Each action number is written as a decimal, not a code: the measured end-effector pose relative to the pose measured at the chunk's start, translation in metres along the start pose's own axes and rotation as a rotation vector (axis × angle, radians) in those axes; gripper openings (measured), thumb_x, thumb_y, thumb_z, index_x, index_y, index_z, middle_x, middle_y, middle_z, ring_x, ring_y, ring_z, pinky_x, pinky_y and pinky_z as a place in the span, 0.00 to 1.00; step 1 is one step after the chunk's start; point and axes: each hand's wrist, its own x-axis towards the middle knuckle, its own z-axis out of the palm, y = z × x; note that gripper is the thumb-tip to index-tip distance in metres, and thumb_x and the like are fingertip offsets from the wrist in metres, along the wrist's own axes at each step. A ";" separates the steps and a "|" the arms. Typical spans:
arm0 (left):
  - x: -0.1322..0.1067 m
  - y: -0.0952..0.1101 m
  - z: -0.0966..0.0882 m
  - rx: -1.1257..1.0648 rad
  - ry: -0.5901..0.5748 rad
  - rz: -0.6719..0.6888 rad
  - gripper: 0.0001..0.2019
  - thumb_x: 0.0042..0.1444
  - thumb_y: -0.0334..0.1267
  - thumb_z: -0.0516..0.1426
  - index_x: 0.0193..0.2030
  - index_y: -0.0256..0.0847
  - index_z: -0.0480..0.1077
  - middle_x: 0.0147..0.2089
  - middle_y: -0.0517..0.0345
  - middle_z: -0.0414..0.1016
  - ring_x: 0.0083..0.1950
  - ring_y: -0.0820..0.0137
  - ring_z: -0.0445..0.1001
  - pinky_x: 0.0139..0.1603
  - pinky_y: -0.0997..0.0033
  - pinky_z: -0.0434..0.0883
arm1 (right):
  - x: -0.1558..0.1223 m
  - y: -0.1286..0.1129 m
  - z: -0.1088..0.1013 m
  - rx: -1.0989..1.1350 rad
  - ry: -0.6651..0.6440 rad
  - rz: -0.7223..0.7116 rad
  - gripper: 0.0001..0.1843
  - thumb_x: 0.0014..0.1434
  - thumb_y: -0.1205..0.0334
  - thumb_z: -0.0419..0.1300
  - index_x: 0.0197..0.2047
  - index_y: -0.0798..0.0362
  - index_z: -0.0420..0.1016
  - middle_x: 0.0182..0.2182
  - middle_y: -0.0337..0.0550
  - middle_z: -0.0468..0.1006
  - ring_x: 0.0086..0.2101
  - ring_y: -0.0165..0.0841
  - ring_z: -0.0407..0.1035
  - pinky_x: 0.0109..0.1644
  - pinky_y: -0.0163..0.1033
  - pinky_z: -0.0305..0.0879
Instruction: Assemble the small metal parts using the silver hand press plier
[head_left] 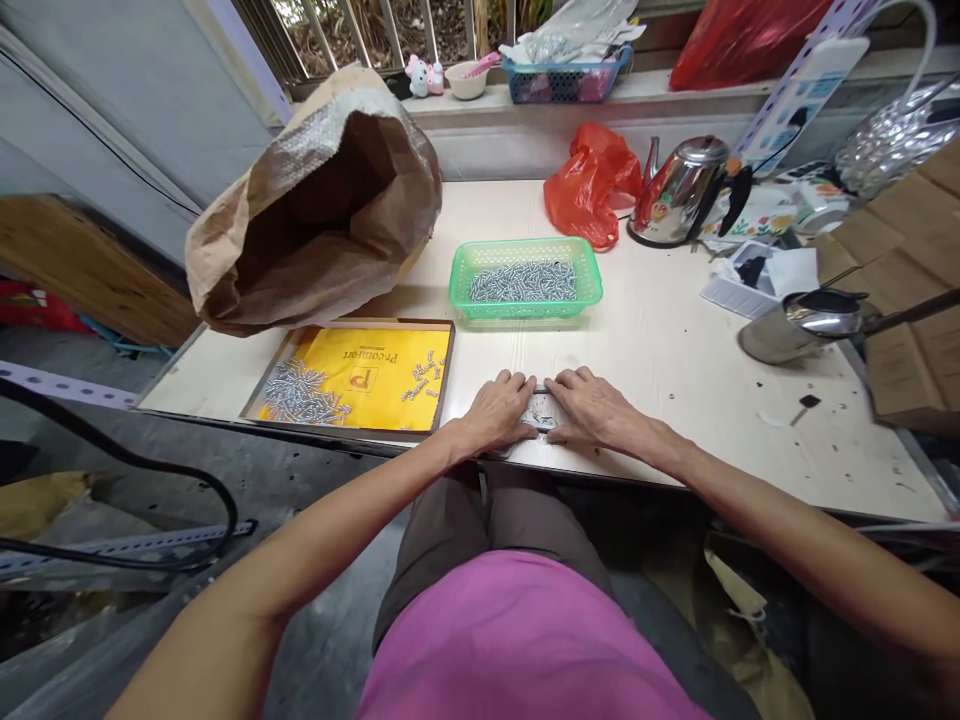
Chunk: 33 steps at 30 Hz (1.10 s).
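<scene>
At the table's front edge, my left hand [501, 410] and my right hand [591, 408] grip a small flat rectangular piece [544, 410] from its two sides. The piece has a dark rim and a pale, shiny middle; its ends are hidden under my fingers. Left of my left hand lies a shallow tray [448, 385] with a yellow lining. Silver screws [300, 392] are heaped in its left part, and several loose ones [424, 375] lie at its right. Beyond my hands stands a green plastic basket [459, 285] with many small silver screws [523, 283] in it.
A large open paper sack [262, 225] stands behind the tray. Toward the back right are a red plastic bag [589, 190] and a metal kettle [679, 195]. Farther right are a white box [739, 290], a metal jug [787, 325] and cardboard [915, 340]. Small dark bits lie on the table.
</scene>
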 end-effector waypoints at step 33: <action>-0.035 0.032 0.046 -0.137 0.278 0.001 0.26 0.63 0.46 0.52 0.63 0.35 0.58 0.67 0.41 0.58 0.70 0.54 0.53 0.67 0.49 0.56 | 0.012 0.024 0.007 0.203 0.218 -0.085 0.17 0.66 0.60 0.48 0.53 0.55 0.70 0.42 0.51 0.73 0.43 0.38 0.66 0.44 0.41 0.60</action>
